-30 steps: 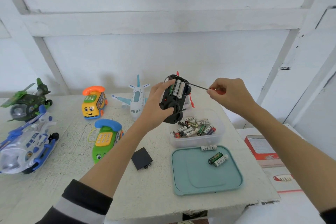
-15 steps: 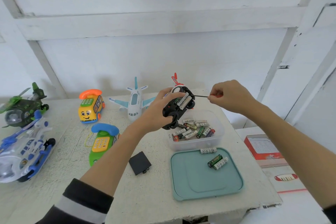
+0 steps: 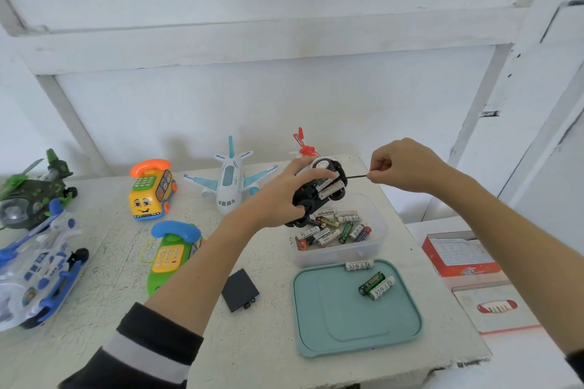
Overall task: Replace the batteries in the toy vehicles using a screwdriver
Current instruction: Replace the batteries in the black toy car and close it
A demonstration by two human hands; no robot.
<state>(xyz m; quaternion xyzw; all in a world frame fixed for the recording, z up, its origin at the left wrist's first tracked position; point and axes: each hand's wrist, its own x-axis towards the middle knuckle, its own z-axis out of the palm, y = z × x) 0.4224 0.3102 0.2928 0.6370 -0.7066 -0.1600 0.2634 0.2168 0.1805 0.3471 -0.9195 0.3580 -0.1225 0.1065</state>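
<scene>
I'm tipping the black toy car point(image 3: 317, 196) lower over the battery tub point(image 3: 377, 235), left hand point(image 3: 286, 196) clamped round it, right hand point(image 3: 399, 169) pinching the screwdriver point(image 3: 357, 177) at its open compartment, prying old cells out.

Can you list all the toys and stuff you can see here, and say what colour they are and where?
black toy car: 1, underside up, batteries showing, above the tub
thin screwdriver: 1, dark shaft, at the car
clear plastic tub: 1, full of loose batteries
teal lid: 1, three batteries on it
black battery cover: 1, table centre
white-blue toy airplane: 1, back
toy phones: 2, yellow, green
toy helicopters: 2, green, white-blue, left
left hand: grips car
right hand: pinches screwdriver
</scene>
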